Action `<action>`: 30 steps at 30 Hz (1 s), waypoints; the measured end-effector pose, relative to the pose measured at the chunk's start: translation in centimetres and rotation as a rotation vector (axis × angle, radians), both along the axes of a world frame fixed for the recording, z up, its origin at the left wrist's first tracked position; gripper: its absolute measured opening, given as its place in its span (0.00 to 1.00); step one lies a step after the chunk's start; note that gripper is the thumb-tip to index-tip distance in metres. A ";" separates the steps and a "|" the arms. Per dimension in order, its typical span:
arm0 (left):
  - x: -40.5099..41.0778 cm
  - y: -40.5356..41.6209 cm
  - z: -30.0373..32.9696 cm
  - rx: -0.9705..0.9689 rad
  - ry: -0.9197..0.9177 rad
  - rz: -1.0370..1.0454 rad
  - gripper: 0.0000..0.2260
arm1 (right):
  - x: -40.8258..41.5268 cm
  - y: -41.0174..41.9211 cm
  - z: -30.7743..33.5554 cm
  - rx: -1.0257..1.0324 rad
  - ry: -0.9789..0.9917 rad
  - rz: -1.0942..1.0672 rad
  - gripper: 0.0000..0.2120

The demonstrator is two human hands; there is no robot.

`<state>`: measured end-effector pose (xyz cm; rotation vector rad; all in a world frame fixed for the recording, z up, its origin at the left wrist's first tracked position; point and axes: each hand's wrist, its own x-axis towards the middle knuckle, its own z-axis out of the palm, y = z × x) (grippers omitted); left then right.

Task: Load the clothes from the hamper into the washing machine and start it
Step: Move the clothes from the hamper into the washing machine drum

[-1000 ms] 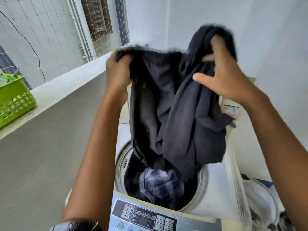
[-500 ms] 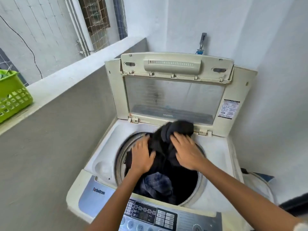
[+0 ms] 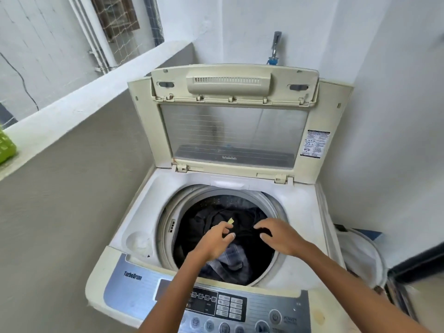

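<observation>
Here both hands — left hand (image 3: 215, 239) and right hand (image 3: 280, 237) — hovered over the drum (image 3: 168, 227), fingers loose, holding nothing. The dark clothes (image 3: 216, 218) lay inside it; best pressed down evenly, clear of the rim — the lid (image 3: 234, 121) stood raised behind.

I see the top-load washing machine (image 3: 134, 239) standing in a corner, lid (image 3: 230, 116) propped upright at the back. Inside its drum (image 3: 168, 227): a dark garment (image 3: 211, 217) with a small yellowish tag on top, a plaid piece (image 3: 230, 258) toward the front. White ledge (image 3: 72, 109) on the left carries a green basket (image 3: 6, 147), cut off by the frame edge.
</observation>
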<state>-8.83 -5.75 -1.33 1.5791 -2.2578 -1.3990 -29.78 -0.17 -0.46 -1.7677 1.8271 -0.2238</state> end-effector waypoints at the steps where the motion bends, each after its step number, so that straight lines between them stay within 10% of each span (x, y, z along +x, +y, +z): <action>1: -1.1 0.5 0.6 -0.013 0.043 -0.005 0.18 | -0.3 0.6 0.3 -0.064 -0.057 -0.049 0.16; 16: -24.9 8.3 4.9 -0.092 0.517 -0.259 0.13 | -15.5 11.5 3.3 -0.447 -0.403 -0.788 0.17; 30: -44.1 13.4 -14.1 0.384 -0.128 -0.276 0.17 | -32.9 15.7 -15.4 0.132 -0.411 -1.058 0.11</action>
